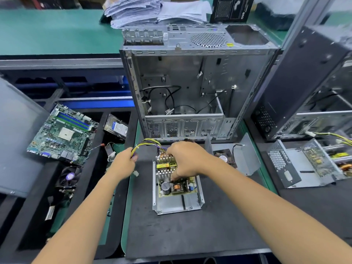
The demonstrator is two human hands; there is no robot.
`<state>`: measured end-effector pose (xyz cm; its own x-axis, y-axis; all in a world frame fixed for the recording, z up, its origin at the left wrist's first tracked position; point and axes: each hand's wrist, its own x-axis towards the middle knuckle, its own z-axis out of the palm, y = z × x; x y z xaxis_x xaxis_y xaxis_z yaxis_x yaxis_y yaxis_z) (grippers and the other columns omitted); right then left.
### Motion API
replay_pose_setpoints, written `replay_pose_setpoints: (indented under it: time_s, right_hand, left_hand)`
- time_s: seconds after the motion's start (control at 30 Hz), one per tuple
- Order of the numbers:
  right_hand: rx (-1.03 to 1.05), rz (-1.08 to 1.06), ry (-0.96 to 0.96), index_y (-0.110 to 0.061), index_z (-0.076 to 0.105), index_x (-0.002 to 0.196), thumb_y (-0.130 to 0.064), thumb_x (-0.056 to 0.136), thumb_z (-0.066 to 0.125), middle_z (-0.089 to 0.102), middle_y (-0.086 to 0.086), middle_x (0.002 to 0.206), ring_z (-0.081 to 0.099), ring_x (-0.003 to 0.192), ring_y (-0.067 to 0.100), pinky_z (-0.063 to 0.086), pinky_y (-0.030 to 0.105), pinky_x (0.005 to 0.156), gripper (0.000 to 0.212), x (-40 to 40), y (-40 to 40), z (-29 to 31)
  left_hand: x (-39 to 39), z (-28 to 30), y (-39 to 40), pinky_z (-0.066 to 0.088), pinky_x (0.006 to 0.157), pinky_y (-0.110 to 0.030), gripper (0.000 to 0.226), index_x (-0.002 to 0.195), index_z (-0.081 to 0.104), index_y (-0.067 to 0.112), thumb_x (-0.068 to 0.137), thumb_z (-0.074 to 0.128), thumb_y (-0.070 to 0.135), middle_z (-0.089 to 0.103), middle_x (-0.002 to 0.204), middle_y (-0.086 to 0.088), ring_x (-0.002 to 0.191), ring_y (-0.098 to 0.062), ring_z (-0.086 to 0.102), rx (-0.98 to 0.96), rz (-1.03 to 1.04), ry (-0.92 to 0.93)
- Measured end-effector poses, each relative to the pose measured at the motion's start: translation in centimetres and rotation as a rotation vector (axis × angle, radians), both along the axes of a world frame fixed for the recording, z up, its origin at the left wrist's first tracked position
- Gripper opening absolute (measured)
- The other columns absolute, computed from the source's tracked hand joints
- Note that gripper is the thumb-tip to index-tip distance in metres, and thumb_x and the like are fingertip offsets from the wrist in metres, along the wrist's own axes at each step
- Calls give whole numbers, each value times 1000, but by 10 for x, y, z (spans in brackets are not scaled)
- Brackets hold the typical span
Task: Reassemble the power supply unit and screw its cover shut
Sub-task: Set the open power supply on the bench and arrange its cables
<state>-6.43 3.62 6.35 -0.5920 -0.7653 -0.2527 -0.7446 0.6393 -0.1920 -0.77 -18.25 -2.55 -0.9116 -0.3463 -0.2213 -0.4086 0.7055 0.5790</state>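
Big empty PC case stands at the back of the table. In front of it sits the open PSU tray, circuit board inside. Right hand grips the board; left hand holds the wire bundle.

Two hands, left and right; one open power supply; one motherboard; one hard drive; one empty computer case; one paper stack.

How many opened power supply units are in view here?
2: one power supply unit on the dark mat under the hands, another power supply unit at the right edge. Others may be hidden.
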Motion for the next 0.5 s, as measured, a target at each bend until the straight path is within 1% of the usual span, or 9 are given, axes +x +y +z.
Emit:
replay_pose_setpoints:
  time_s: [0.07, 0.13, 0.2, 0.23, 0.33, 0.5]
  right_hand:
    - [-6, 7, -3, -13, 59, 94, -50, 64, 80, 62, 2, 94, 59, 85, 25, 52, 36, 68, 52, 2, -5, -1]
    - [2, 15, -3, -12, 59, 94, -50, 65, 79, 61, 2, 94, 59, 86, 25, 52, 37, 68, 52, 4, -8, -5]
    - [28, 22, 3, -12, 60, 96, -50, 65, 79, 60, 3, 96, 59, 88, 26, 53, 38, 70, 52, 5, -6, -12]
    - [43, 24, 5, -12, 60, 96, -49, 65, 79, 60, 3, 96, 59, 89, 26, 52, 38, 71, 52, 5, -5, -17]
    - [80, 12, -18, -12, 59, 95, -46, 64, 80, 59, 3, 94, 60, 87, 26, 52, 37, 69, 50, 5, 1, -30]
    - [97, 12, -39, -12, 58, 93, -45, 65, 80, 57, 3, 92, 59, 82, 25, 46, 33, 61, 48, 10, 5, -48]
  left_hand:
    - [-4, -5, -4, 32, 66, -31, 11, 85, 51, 9, 94, 47, 3, 55, 83, -10, 80, -28, 48, -20, 33, 13]
    - [-7, -10, -8, 36, 68, -33, 11, 85, 52, 8, 93, 47, 3, 56, 84, -10, 82, -31, 50, -82, 26, 4]
    - [-11, -13, -12, 43, 75, -39, 9, 88, 55, 6, 92, 48, 4, 59, 87, -12, 89, -35, 54, -165, -12, -12]
    - [-13, -15, -13, 44, 78, -41, 8, 90, 55, 6, 92, 48, 5, 61, 91, -13, 92, -36, 55, -218, -42, -20]
    - [-17, -19, -14, 42, 79, -41, 8, 97, 55, 9, 91, 49, 9, 61, 100, -12, 99, -35, 54, -408, -157, -66]
    - [-21, -28, -14, 38, 79, -38, 18, 107, 54, 13, 89, 52, 11, 55, 107, -7, 103, -29, 50, -586, -235, -126]
